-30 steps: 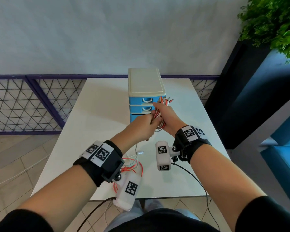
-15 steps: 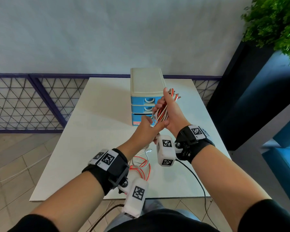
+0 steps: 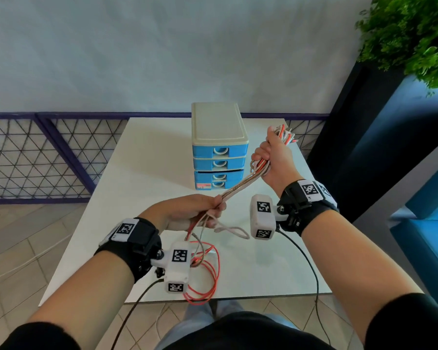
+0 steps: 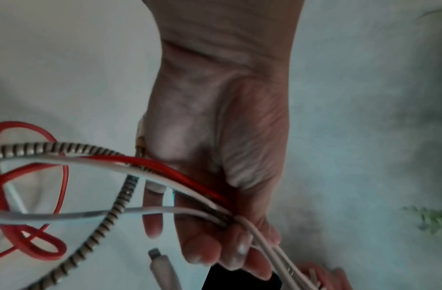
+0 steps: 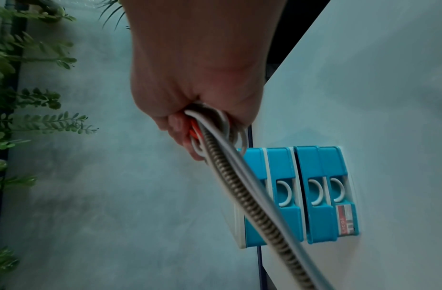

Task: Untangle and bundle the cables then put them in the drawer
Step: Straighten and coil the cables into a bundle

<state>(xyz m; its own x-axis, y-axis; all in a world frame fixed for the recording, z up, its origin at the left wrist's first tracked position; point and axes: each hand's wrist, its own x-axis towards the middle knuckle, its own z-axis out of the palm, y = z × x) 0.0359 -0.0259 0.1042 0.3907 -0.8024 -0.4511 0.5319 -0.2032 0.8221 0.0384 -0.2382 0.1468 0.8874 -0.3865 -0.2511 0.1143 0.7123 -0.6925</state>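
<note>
A bunch of red, white and spiral-wrapped cables (image 3: pixel 240 186) stretches taut between my two hands above the table. My right hand (image 3: pixel 273 160) grips the folded end of the bunch (image 5: pixel 210 125), raised to the right of the drawer unit (image 3: pixel 219 147). Closer to me and lower, my left hand (image 3: pixel 200 213) grips the same cables (image 4: pixel 215 208). Their loose red and white tails (image 3: pixel 208 269) hang in loops onto the table (image 3: pixel 142 173). A white plug end (image 4: pixel 163 268) dangles below my left fingers. The unit is a beige box with several blue drawers (image 5: pixel 314 192), the lower ones slightly out.
A dark blue planter (image 3: pixel 379 137) with a green plant (image 3: pixel 410 34) stands right of the table. A purple mesh fence (image 3: pixel 36 157) runs behind it, against a pale wall. Black wrist-camera leads (image 3: pixel 306 258) hang off the near table edge.
My hands have pulled apart: the right one rose up and to the right with the bunch, the left one drew back toward me, and the cables between them went taut.
</note>
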